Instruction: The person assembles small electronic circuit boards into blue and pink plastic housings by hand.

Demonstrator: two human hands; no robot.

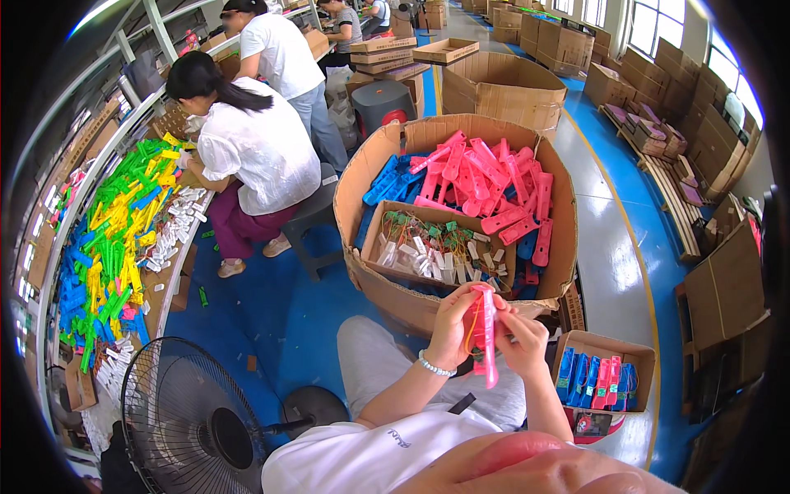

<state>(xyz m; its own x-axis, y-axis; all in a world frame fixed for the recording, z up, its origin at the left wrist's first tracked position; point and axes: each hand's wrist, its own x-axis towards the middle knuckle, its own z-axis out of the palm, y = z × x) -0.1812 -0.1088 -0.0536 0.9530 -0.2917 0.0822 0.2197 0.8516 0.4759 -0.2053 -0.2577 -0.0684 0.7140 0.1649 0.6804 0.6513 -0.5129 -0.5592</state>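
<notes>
Table (171, 298) at far left carries heaped green, yellow and blue plastic parts (111, 247). At lower left stands a black fan (231, 436). Upper centre, a big carton (395, 290) holds pink parts (485, 177). Below it, the left hand (452, 329) grips a pink plastic piece (490, 337); the right hand (523, 337) pinches its right side. At lower right, a small box (647, 368) holds blue and pink pieces (594, 380).

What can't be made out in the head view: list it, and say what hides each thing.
All in the head view:
Right hand: whether its fingertips pinch the held pink piece or a wire is too small to tell.
Large carton: its floor is covered by heaped pink pieces, blue pieces and a smaller box.
Fan: its bottom is cut off by the lower edge.
</notes>
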